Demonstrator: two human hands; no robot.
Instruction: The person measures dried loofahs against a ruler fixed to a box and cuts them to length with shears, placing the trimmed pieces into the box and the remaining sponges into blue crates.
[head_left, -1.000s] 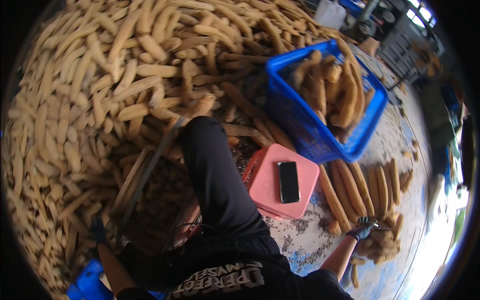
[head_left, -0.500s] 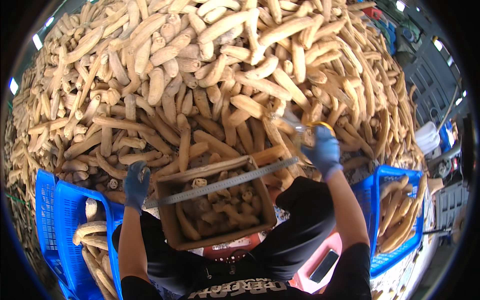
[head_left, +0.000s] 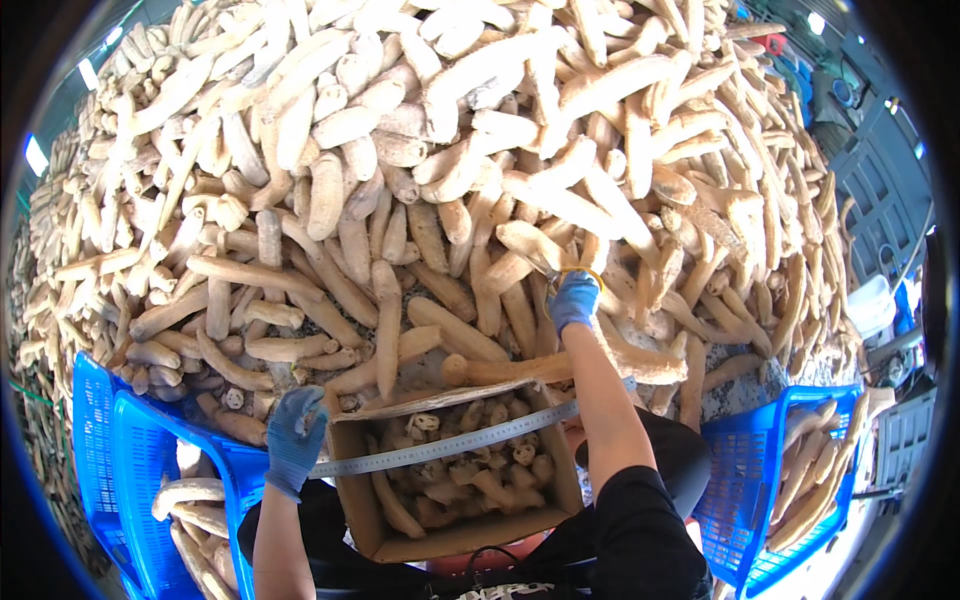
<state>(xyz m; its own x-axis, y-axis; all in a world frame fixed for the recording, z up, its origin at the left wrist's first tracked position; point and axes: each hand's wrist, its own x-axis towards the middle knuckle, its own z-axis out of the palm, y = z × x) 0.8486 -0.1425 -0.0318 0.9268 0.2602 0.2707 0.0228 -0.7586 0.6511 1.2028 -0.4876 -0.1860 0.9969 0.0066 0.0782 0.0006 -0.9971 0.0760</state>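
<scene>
Cardboard box (head_left: 460,535) holds short pieces (head_left: 465,482), apparently roots; blue crates (head_left: 147,450), longer ones (head_left: 812,505).

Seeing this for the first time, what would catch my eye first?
The huge heap of tan, root-like pieces filling the upper view. Below it, a ruler spans an open cardboard box. Then the bright blue baskets, standing to its left and right.

The gloved right hand (head_left: 573,300) is gripping with bent fingers. Behind that grip, the right forearm (head_left: 612,415) is slanting back rightward into a dark sleeve (head_left: 645,528). Left of the grip and farther back, the gloved left hand (head_left: 296,440) is holding its fingers curled, the left forearm (head_left: 283,550) extending behind it.
</scene>
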